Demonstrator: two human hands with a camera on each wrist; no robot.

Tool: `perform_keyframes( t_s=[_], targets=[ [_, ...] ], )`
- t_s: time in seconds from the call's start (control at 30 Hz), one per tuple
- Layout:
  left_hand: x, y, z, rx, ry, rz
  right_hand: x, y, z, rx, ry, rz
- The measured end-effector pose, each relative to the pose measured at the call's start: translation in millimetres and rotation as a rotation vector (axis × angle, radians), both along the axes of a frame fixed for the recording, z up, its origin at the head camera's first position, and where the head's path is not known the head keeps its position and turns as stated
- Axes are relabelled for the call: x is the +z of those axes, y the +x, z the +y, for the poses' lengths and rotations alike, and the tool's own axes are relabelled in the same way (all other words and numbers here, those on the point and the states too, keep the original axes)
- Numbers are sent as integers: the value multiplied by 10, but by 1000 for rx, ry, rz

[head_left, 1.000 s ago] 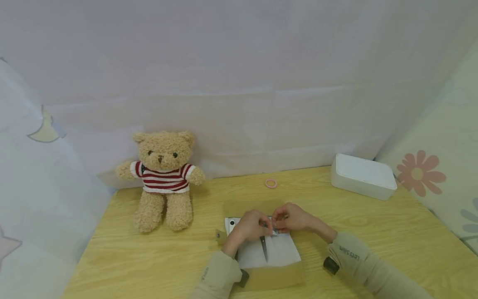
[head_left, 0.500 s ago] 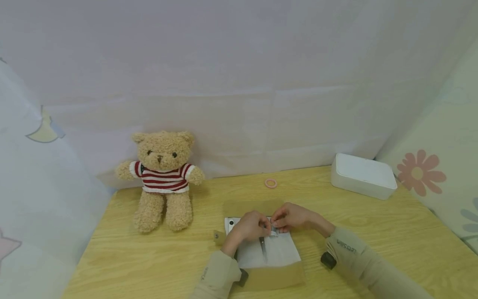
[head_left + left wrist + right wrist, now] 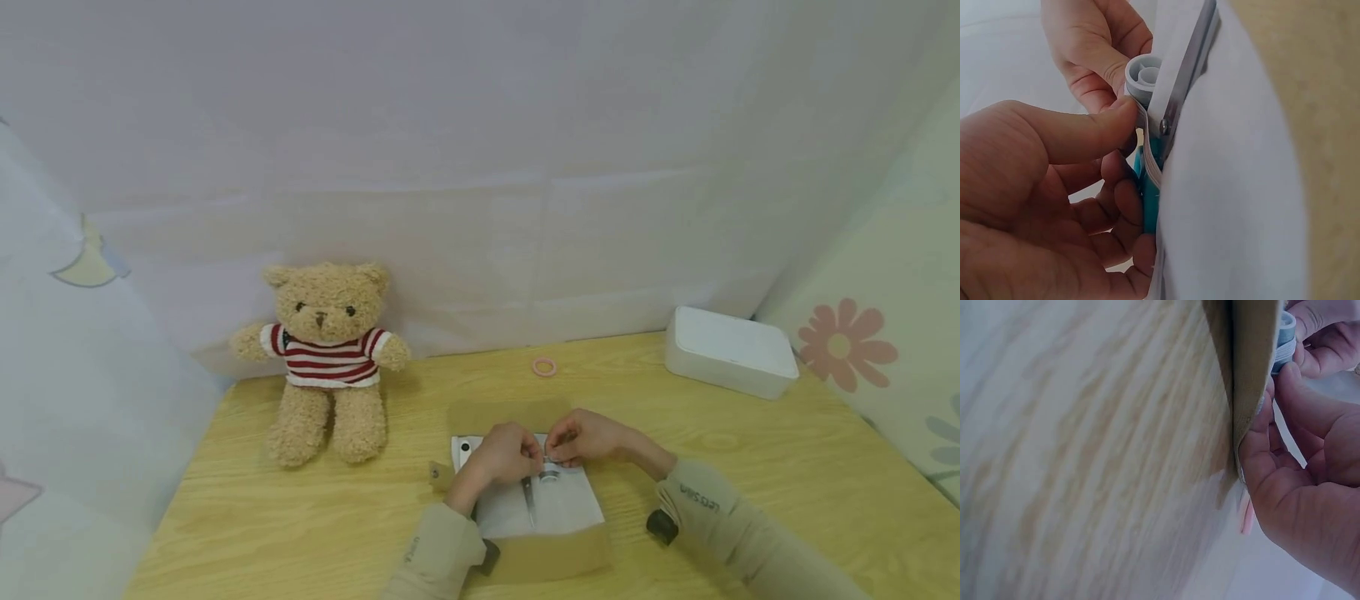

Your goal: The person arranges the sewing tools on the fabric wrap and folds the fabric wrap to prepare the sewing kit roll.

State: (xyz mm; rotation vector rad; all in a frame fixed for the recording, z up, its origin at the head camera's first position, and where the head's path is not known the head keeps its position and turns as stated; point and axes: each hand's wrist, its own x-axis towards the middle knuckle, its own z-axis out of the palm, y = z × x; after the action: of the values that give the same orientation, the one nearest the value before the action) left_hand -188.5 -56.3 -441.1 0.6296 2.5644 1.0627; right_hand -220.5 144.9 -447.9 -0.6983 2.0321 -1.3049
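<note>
Head view: pale backdrop [image 3: 420, 125] is hanging behind the wood-grain surface [image 3: 300, 533]. Teddy bear [image 3: 322, 367] in a red-striped sweater is sitting upright at left rear. Tan wrap with white lining [image 3: 570, 504] is lying spread open near center front, snap tab poking out on its left. White box [image 3: 731, 350] is resting at the right rear corner. Left hand [image 3: 504, 457] and right hand [image 3: 588, 437] are working over the wrap's far part, just beside each other. Scissors [image 3: 1179, 94] are lying against the white lining, teal part [image 3: 1150, 209] showing by the left fingers. Pink ring [image 3: 544, 367] is lying behind the wrap, well apart from the hands. White cylinder [image 3: 1144, 75] is sitting at the wrap between both hands, elastic band [image 3: 1150, 156] against it. Left grip is pinching the band, thumb on top; right grip is pinching it from the other side, fingertips partly hidden.
</note>
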Motion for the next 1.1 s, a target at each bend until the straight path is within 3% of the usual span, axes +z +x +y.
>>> perform_keyframes(
  t_s=[0.1, 0.37, 0.53, 0.6, 0.67, 0.77, 0.83, 0.93, 1.1],
  targets=[
    [0, 7, 4, 25, -4, -9, -12, 6, 1, -17, -8, -10],
    [18, 3, -46, 56, 21, -15, 30, 53, -32, -8, -18, 114],
    [56, 105, -146, 83, 131, 75, 79, 79, -29, -32, 7, 143],
    [123, 234, -214, 95, 209, 119, 153, 84, 3, -75, 13, 143],
    [198, 430, -346, 143, 286, 89, 196, 67, 12, -122, -1, 145],
    [267, 739, -568, 253, 410, -83, 261, -25, 65, -194, -40, 102],
    [228, 927, -719, 342, 463, -195, 283, -105, 106, -212, -62, 66],
    [108, 1174, -918, 422, 468, -277, 312, -208, 164, -215, -81, -8],
    [-31, 1449, -1129, 500, 381, -298, 282, -358, 258, -235, -59, -24]
  ],
)
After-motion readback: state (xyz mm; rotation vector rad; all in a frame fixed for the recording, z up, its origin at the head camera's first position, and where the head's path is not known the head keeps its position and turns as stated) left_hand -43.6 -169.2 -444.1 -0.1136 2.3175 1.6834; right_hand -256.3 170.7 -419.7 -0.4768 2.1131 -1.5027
